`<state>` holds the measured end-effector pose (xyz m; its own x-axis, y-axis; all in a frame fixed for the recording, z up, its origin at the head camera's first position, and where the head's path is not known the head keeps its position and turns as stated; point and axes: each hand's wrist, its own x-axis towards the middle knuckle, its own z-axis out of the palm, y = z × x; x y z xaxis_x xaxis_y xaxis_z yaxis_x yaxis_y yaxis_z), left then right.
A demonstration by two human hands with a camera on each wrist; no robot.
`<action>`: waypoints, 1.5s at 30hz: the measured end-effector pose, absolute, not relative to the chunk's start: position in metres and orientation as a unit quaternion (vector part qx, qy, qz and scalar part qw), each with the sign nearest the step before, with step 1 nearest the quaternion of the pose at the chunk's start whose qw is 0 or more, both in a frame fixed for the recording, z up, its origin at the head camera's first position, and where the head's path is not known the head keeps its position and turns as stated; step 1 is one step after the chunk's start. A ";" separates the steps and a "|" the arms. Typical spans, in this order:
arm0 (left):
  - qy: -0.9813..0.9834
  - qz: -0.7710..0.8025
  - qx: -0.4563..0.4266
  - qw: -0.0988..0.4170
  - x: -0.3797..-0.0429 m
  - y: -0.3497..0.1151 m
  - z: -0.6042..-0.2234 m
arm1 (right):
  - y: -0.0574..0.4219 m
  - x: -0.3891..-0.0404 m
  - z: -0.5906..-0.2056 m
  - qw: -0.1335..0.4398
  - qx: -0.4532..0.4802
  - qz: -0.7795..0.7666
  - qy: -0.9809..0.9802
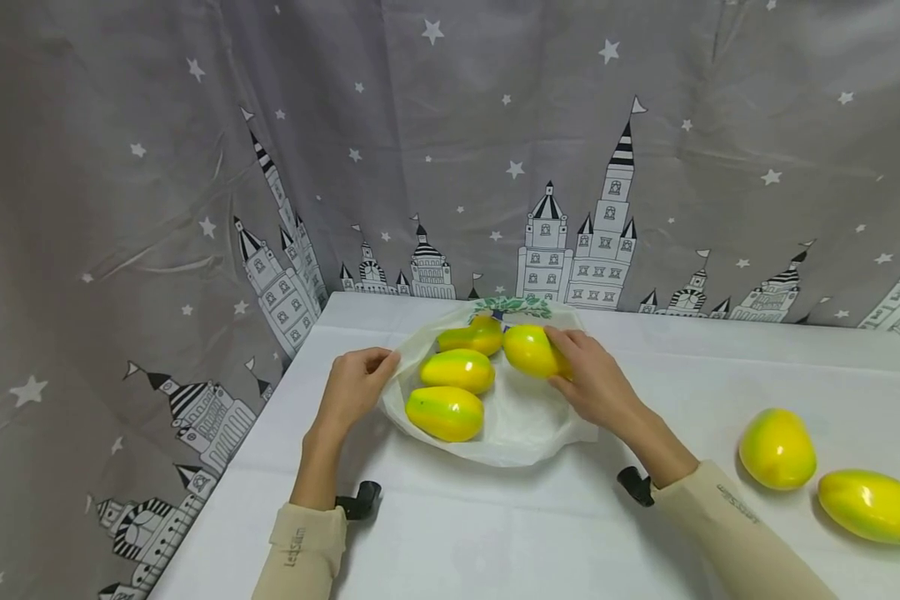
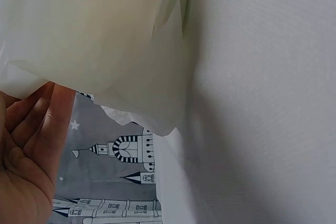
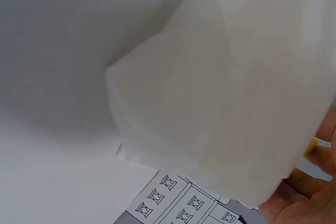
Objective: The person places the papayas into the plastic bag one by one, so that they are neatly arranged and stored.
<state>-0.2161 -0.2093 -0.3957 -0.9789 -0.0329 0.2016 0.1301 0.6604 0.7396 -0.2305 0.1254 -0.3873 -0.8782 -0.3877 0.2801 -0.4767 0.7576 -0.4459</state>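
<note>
A thin white plastic bag [image 1: 521, 433] with a green tree print lies spread with its mouth facing up. Inside it, along the left, rest three glossy yellow-green fruits: a front one [image 1: 445, 413], a middle one [image 1: 457, 371] and a back one with a narrow neck [image 1: 472, 335]. My left hand [image 1: 355, 383] pinches the bag's left rim between thumb and fingers. With my right hand [image 1: 592, 379] I grip another yellow-green fruit [image 1: 532, 350] over the bag's right side. In the right wrist view, the bag's wall hides most of that fruit.
Two more yellow-green fruits, one rounded [image 1: 777, 448] and one long [image 1: 873, 506], lie at the right on the white-covered table [image 1: 495, 533]. A grey curtain [image 1: 450, 150] printed with castles and stars hangs behind the table and along its left side.
</note>
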 end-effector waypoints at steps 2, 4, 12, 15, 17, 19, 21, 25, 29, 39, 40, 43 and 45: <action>-0.906 -0.411 -0.027 0.099 -0.216 -0.210 -0.396 | 0.123 -0.235 -0.388 0.088 0.235 0.247 -0.936; -0.906 -0.411 -0.025 0.098 -0.216 -0.210 -0.396 | 0.119 -0.238 -0.388 0.085 0.234 0.236 -0.939; -0.904 -0.414 -0.027 0.100 -0.216 -0.208 -0.397 | 0.117 -0.250 -0.396 0.064 0.219 0.217 -0.949; -0.905 -0.413 -0.026 0.100 -0.216 -0.209 -0.398 | 0.119 -0.254 -0.400 0.061 0.217 0.220 -0.949; -0.905 -0.413 -0.025 0.099 -0.216 -0.210 -0.399 | 0.119 -0.256 -0.402 0.057 0.216 0.224 -0.949; -0.905 -0.413 -0.023 0.098 -0.215 -0.210 -0.399 | 0.119 -0.257 -0.404 0.053 0.216 0.227 -0.948; -0.905 -0.413 -0.024 0.098 -0.215 -0.210 -0.399 | 0.119 -0.258 -0.405 0.051 0.215 0.227 -0.948; -0.904 -0.414 -0.025 0.099 -0.215 -0.211 -0.400 | 0.117 -0.260 -0.407 0.052 0.214 0.224 -0.950; -0.905 -0.415 -0.021 0.095 -0.216 -0.210 -0.400 | 0.118 -0.262 -0.410 0.051 0.210 0.217 -0.952; -0.905 -0.413 -0.028 0.103 -0.217 -0.209 -0.399 | 0.121 -0.265 -0.415 0.056 0.212 0.205 -0.954; -0.905 -0.412 -0.029 0.103 -0.217 -0.209 -0.399 | 0.121 -0.265 -0.415 0.058 0.213 0.204 -0.954; -0.905 -0.410 -0.029 0.105 -0.217 -0.210 -0.398 | 0.120 -0.265 -0.416 0.061 0.213 0.205 -0.953; -0.905 -0.410 -0.029 0.106 -0.217 -0.210 -0.397 | 0.120 -0.264 -0.417 0.062 0.211 0.206 -0.953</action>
